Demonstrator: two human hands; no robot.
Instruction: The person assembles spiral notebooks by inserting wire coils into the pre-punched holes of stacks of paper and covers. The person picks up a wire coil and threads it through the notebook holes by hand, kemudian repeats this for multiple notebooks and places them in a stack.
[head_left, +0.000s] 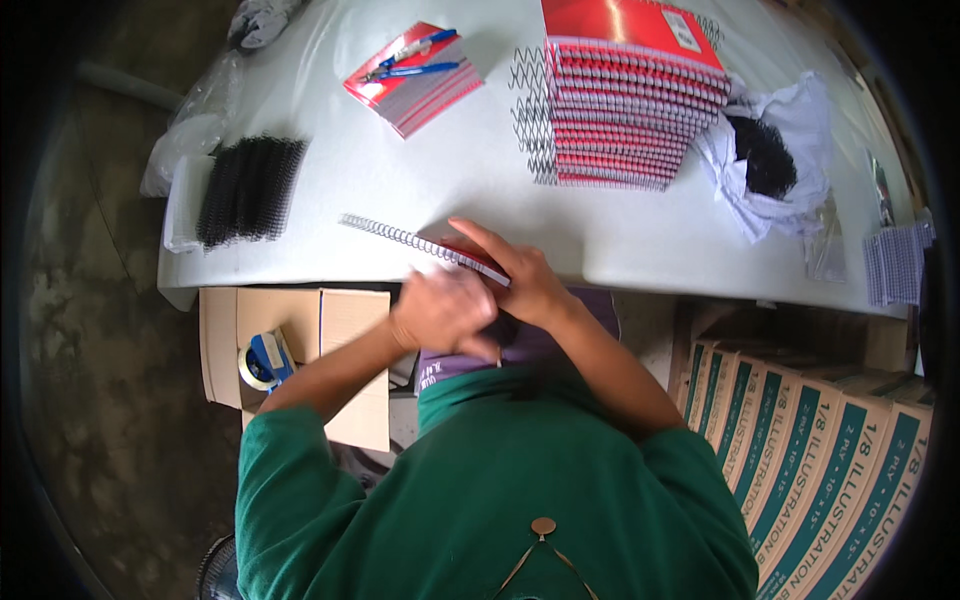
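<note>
**Red notebook and wire coil worked at the bench's near edge**

Red-covered and only partly visible, the notebook (pixel 478 258) lies at the near edge of the white bench (pixel 420 180), about midway along it. A silver spiral coil (pixel 392 235) runs out from it toward the left, lying flat on the benchtop. The right hand (pixel 525 280) rests over the notebook with fingers stretched along its bound edge, pressing rather than closed around it. The left hand (pixel 440 310) is blurred and curled into a loose fist just beside the right one at the bench edge; whether it grips anything cannot be told.

Toward the far edge stands a tall stack of red spiral notebooks (pixel 630 100), with loose wire coils jutting from its left side. Near the far left corner lies a smaller pile of notebooks (pixel 425 90) with blue pens (pixel 412 58) on top. A bundle of black coils (pixel 250 188) sits at the left edge, and another black bundle (pixel 765 155) lies on white wrapping at the right. Below the bench, an open cardboard box (pixel 330 340) holds a tape dispenser (pixel 265 362).
</note>
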